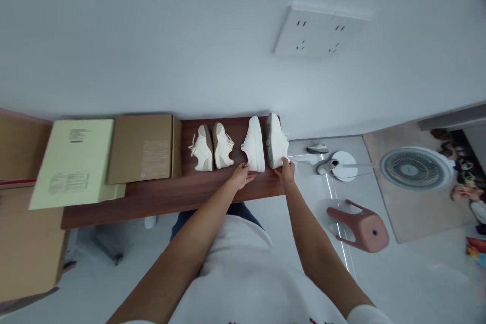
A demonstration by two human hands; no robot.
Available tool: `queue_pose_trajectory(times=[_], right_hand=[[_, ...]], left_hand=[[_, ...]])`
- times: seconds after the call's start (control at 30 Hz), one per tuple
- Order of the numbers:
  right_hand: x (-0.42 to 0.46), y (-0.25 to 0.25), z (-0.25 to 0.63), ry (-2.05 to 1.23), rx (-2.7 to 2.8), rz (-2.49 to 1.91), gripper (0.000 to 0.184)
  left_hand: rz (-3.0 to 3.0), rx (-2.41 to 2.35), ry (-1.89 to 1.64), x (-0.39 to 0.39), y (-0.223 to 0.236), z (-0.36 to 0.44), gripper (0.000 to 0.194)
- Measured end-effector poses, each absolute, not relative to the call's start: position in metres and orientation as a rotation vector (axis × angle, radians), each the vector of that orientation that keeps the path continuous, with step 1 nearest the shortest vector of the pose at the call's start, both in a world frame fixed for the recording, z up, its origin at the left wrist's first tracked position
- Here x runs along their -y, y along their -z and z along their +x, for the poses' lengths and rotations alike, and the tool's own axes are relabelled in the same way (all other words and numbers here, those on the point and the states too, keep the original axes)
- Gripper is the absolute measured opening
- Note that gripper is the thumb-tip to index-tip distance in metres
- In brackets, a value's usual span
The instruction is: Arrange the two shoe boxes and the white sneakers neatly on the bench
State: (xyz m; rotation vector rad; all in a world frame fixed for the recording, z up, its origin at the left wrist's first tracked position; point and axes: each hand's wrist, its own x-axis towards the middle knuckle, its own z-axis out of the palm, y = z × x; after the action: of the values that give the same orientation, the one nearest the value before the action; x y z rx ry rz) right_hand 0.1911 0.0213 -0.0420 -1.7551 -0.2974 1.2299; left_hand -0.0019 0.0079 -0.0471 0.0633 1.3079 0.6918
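Observation:
Two plain white shoes lie on their sides at the right end of a narrow brown shelf. My left hand [242, 176] pinches the heel end of the left white shoe [255, 146]. With its fingers at the heel, my right hand [286, 170] grips the right white shoe [279, 143], whose grey-brown sole faces left. A small gap separates the two. Left of them rests a cream sneaker pair, the left sneaker [204, 152] and the right sneaker [223, 148], soles facing each other, laces outward.
A brown cardboard box [142, 147] and a pale green box [74, 162] occupy the left of the brown shelf [212, 187]. Behind is a wall with a socket plate [321, 33]. On the floor at right stand a pink stool [368, 233], a fan [415, 168] and loose shoes [326, 166].

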Motion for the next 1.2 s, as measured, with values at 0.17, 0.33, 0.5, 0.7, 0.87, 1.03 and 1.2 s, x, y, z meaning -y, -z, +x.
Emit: queue_pose_trajectory(times=[0.17,0.33,0.5,0.7,0.87,1.03,1.2], right_hand=[[0.004,0.038,0.196,-1.147,0.354,-1.882,0.060],[0.060,0.028,0.185,-1.008,0.530,-1.906,0.069],[0.104,0.006,0.133,-1.099,0.909,-1.799,0.062],[0.098,-0.035,0.006,-1.419,1.068,-1.551,0.054],[0.089,-0.066,-0.113,-1.584,1.053,-1.327,0.053],[0.108,-0.070,-0.193,-1.583,1.286,-1.223,0.052],[0.095,-0.051,-0.246,-1.068,1.974,-1.382,0.048]], left_hand=[[0.176,-1.384,-0.652,0.018,0.034,-0.017,0.032],[0.599,-1.296,-0.544,0.069,0.005,-0.097,0.024],[0.917,-1.815,-0.597,0.128,-0.026,-0.219,0.023],[0.923,-2.038,-0.392,0.183,-0.051,-0.332,0.028],[0.984,-2.025,-0.439,0.189,-0.065,-0.399,0.036],[1.019,-1.951,-0.585,0.186,-0.071,-0.449,0.042],[0.968,-1.909,-0.738,0.195,-0.071,-0.488,0.035]])
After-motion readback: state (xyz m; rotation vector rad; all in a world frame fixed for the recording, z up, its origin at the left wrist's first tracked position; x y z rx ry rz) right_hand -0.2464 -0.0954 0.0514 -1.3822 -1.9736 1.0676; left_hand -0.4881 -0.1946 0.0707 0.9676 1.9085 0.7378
